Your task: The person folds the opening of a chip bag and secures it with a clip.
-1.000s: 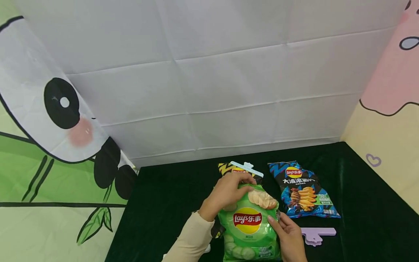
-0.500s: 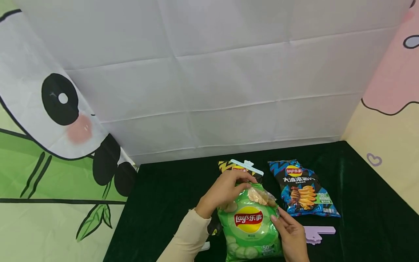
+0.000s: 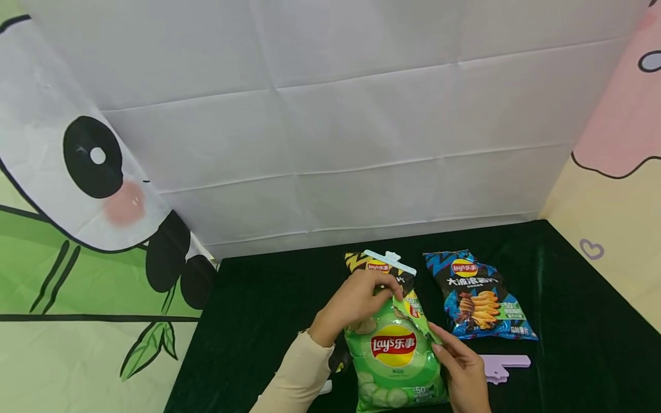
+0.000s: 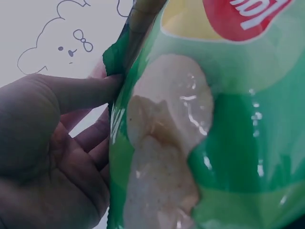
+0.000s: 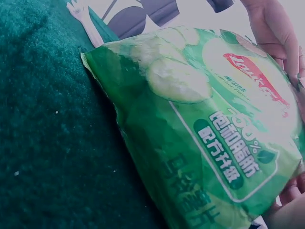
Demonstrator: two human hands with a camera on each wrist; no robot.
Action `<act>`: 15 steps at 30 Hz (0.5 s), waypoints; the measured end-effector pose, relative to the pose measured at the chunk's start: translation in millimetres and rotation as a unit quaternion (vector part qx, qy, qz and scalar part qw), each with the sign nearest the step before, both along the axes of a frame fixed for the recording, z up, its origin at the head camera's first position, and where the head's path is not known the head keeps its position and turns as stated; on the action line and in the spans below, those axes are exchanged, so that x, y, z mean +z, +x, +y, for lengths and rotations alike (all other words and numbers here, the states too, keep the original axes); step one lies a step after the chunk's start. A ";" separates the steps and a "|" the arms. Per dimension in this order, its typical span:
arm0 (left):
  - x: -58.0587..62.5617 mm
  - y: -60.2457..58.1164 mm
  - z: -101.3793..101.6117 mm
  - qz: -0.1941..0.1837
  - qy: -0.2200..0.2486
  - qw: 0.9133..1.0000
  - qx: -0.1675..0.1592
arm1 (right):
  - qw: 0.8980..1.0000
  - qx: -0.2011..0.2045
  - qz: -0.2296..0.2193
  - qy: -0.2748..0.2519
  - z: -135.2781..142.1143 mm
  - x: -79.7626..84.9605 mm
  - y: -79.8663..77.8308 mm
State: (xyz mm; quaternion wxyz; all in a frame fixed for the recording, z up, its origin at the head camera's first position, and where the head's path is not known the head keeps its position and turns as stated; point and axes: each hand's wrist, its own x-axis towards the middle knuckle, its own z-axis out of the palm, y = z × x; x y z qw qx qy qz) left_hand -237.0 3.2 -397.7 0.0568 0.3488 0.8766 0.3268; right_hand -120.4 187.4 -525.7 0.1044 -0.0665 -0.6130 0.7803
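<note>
A green Lay's chip bag (image 3: 384,378) stands between both hands, its printed front towards me in the head view. My left hand (image 3: 356,301) pinches its top edge; in the left wrist view that hand's thumb (image 4: 90,93) lies against the bag's edge. At the upper right side of the bag, my right hand (image 3: 463,367) grips the edge with thumb and fingers. The bag's top right corner is folded over to the front, showing a strip of its back print. In the right wrist view the bag's lower part (image 5: 176,129) hangs over the dark green cloth.
Behind the green bag lies a black and yellow chip bag (image 3: 356,262), a light blue clip (image 3: 391,263) across its top. To the right are a blue and black chip bag (image 3: 480,304) and a purple clip (image 3: 503,363). A white object (image 3: 326,388) sits partly hidden by the left sleeve.
The green bag's top right corner has been folded forward and down. My right fingers have shifted up onto the folded edge. The left hand keeps its pinch on the top.
</note>
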 end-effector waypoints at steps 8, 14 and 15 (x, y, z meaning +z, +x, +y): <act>3.2 5.0 -0.2 -0.031 -0.017 0.999 -0.005 | 0.997 -0.039 -0.062 -0.038 -2.0 11.0 -4.6; 3.3 9.6 3.2 0.017 -0.037 0.999 -0.010 | 0.986 -0.006 -0.168 -0.016 -6.2 12.3 -10.0; 3.7 10.4 3.4 0.019 -0.040 0.999 -0.007 | 0.984 0.003 -0.179 -0.011 -6.9 12.0 -10.3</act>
